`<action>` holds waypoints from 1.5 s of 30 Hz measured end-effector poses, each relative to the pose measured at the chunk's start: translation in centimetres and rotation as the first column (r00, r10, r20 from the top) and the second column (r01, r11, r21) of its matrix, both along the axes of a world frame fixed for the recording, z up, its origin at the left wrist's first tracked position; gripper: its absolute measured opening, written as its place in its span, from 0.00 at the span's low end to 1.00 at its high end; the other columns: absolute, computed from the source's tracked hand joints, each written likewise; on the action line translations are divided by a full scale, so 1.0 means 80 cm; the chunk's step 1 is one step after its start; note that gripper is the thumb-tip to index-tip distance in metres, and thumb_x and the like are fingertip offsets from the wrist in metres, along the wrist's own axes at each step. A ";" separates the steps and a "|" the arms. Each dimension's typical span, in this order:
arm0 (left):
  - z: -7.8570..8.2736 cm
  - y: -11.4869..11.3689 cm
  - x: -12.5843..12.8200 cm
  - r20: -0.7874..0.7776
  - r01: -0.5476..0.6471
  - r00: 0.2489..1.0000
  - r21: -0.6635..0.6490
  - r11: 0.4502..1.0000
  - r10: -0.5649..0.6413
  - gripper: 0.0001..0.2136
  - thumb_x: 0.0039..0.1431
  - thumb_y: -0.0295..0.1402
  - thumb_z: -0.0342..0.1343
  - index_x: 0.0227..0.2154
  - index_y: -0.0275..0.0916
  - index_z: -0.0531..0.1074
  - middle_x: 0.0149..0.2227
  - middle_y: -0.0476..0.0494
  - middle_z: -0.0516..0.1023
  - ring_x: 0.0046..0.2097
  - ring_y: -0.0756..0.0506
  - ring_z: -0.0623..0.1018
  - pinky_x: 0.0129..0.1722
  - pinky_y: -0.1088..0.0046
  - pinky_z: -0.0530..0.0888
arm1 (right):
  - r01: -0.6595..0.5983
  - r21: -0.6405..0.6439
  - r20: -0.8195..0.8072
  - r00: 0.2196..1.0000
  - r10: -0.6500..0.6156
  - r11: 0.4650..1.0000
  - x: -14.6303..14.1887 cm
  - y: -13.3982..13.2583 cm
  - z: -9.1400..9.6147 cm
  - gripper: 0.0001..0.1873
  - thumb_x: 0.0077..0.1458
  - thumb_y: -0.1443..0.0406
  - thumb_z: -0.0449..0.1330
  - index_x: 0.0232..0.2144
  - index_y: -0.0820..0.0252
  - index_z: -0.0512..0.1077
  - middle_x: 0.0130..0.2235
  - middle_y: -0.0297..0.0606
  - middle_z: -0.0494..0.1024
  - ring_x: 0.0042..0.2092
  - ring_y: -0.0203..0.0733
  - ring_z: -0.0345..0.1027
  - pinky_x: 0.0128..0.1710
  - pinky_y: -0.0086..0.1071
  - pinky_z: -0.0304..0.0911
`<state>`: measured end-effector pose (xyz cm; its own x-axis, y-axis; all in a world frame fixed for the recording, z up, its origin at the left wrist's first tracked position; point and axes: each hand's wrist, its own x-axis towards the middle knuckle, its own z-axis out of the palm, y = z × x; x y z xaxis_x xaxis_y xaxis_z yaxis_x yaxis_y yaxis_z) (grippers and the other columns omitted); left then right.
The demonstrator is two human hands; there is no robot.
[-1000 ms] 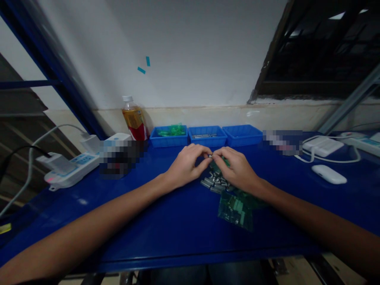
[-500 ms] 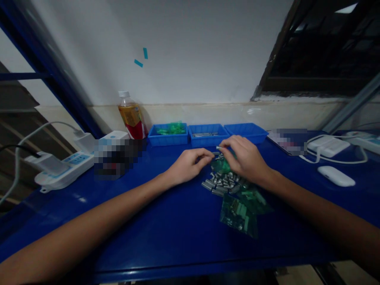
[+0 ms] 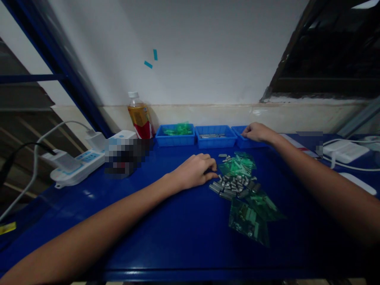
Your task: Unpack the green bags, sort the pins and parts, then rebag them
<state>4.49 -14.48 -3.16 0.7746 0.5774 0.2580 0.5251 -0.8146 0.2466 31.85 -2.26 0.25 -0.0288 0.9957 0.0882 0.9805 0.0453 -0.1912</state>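
Bottle (image 3: 140, 117) label red, print unreadable; right hand (image 3: 257, 132) over blue tray (image 3: 242, 143).

The single head camera looks forward and down over the blue table (image 3: 166, 221), seemingly close.

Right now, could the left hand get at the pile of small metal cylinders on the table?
Probably yes: the left hand lies on the table with fingertips right beside the cylinder pile, nothing between them; the right hand is away at the rightmost blue tray.
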 end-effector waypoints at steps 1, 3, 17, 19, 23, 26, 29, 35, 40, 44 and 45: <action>-0.002 0.000 0.000 0.016 -0.035 0.999 0.002 0.999 0.035 0.05 0.59 0.33 0.53 0.34 0.36 0.69 0.36 0.44 0.73 0.39 0.46 0.72 0.40 0.70 0.69 | 0.006 0.004 0.000 1.000 -0.006 1.000 -0.003 -0.003 0.001 0.09 0.48 0.62 0.59 0.24 0.62 0.75 0.24 0.39 0.76 0.27 0.42 0.69 0.25 0.30 0.57; -0.006 0.000 0.000 0.050 -0.091 0.995 0.000 0.996 0.091 0.03 0.58 0.29 0.52 0.36 0.36 0.68 0.35 0.45 0.73 0.38 0.46 0.72 0.39 0.71 0.69 | 0.019 0.083 -0.001 1.000 -0.019 0.996 -0.009 -0.016 0.003 0.13 0.51 0.59 0.56 0.27 0.62 0.76 0.28 0.43 0.78 0.31 0.45 0.70 0.28 0.33 0.58; -0.011 -0.006 0.006 0.170 -0.151 0.973 -0.036 0.988 0.155 0.06 0.58 0.33 0.52 0.34 0.35 0.70 0.33 0.45 0.73 0.36 0.46 0.72 0.38 0.70 0.69 | -0.528 0.390 0.045 0.829 0.557 0.755 -0.076 -0.184 -0.034 0.07 0.56 0.62 0.55 0.34 0.60 0.70 0.33 0.39 0.74 0.38 0.43 0.64 0.37 0.36 0.55; -0.009 -0.010 0.008 0.270 -0.152 0.944 -0.146 0.978 0.187 0.07 0.60 0.33 0.51 0.34 0.35 0.70 0.31 0.46 0.74 0.33 0.49 0.72 0.34 0.73 0.68 | -0.567 0.400 0.085 0.806 0.586 0.721 -0.082 -0.187 -0.034 0.08 0.56 0.62 0.56 0.36 0.61 0.70 0.34 0.39 0.74 0.38 0.44 0.64 0.37 0.36 0.54; -0.004 -0.017 0.010 0.393 -0.098 0.889 -0.337 0.936 0.235 0.10 0.62 0.35 0.48 0.34 0.35 0.71 0.29 0.49 0.74 0.29 0.51 0.70 0.29 0.77 0.66 | -0.612 0.451 0.181 0.776 0.605 0.650 -0.089 -0.194 -0.031 0.07 0.57 0.64 0.54 0.35 0.62 0.69 0.32 0.39 0.72 0.36 0.43 0.63 0.35 0.36 0.52; -0.005 -0.019 0.011 0.410 -0.068 0.882 -0.379 0.923 0.233 0.13 0.63 0.38 0.46 0.32 0.35 0.71 0.29 0.49 0.73 0.30 0.51 0.70 0.30 0.76 0.66 | -0.617 0.481 0.196 0.768 0.609 0.623 -0.091 -0.196 -0.032 0.07 0.58 0.65 0.52 0.33 0.62 0.69 0.31 0.39 0.72 0.34 0.42 0.62 0.34 0.35 0.52; -0.008 -0.019 0.011 0.436 -0.054 0.871 -0.372 0.926 0.226 0.13 0.64 0.36 0.44 0.34 0.35 0.70 0.32 0.47 0.74 0.35 0.49 0.72 0.35 0.74 0.68 | -0.586 0.487 0.150 0.786 0.600 0.647 -0.091 -0.196 -0.034 0.07 0.58 0.65 0.52 0.30 0.62 0.67 0.29 0.37 0.71 0.33 0.41 0.61 0.34 0.35 0.51; -0.011 -0.023 0.009 0.470 -0.002 0.872 -0.277 0.961 0.138 0.12 0.58 0.32 0.53 0.44 0.36 0.65 0.37 0.45 0.73 0.35 0.50 0.72 0.33 0.76 0.69 | -0.517 0.479 -0.018 0.802 0.597 0.709 -0.093 -0.193 -0.040 0.07 0.59 0.66 0.50 0.28 0.60 0.65 0.29 0.37 0.71 0.33 0.41 0.62 0.34 0.34 0.53; -0.006 -0.028 0.010 0.444 -0.047 0.883 -0.241 0.969 0.153 0.07 0.61 0.33 0.50 0.36 0.36 0.68 0.30 0.49 0.73 0.32 0.51 0.71 0.31 0.77 0.68 | -0.535 0.451 -0.025 0.793 0.609 0.715 -0.096 -0.194 -0.044 0.09 0.60 0.66 0.49 0.29 0.59 0.65 0.31 0.39 0.73 0.34 0.42 0.63 0.35 0.35 0.54; -0.005 -0.029 0.010 0.415 -0.099 0.887 -0.256 0.962 0.202 0.09 0.63 0.35 0.47 0.35 0.36 0.68 0.29 0.49 0.73 0.30 0.51 0.71 0.28 0.77 0.65 | -0.550 0.485 0.037 0.789 0.613 0.680 -0.095 -0.195 -0.045 0.07 0.58 0.64 0.53 0.38 0.61 0.66 0.35 0.41 0.73 0.37 0.44 0.65 0.36 0.36 0.55; -0.004 -0.029 0.010 0.410 -0.097 0.890 -0.257 0.962 0.200 0.09 0.63 0.35 0.46 0.35 0.36 0.68 0.30 0.49 0.74 0.30 0.51 0.71 0.29 0.77 0.65 | -0.562 0.487 0.069 0.787 0.613 0.668 -0.095 -0.196 -0.045 0.07 0.58 0.64 0.53 0.39 0.61 0.66 0.35 0.41 0.73 0.37 0.44 0.64 0.35 0.36 0.55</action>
<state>5.28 -16.77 -3.51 0.5183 0.7585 0.3951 0.4368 -0.6319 0.6402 24.24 -17.92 -3.33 -0.5602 0.6106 0.5598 0.6983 0.7116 -0.0773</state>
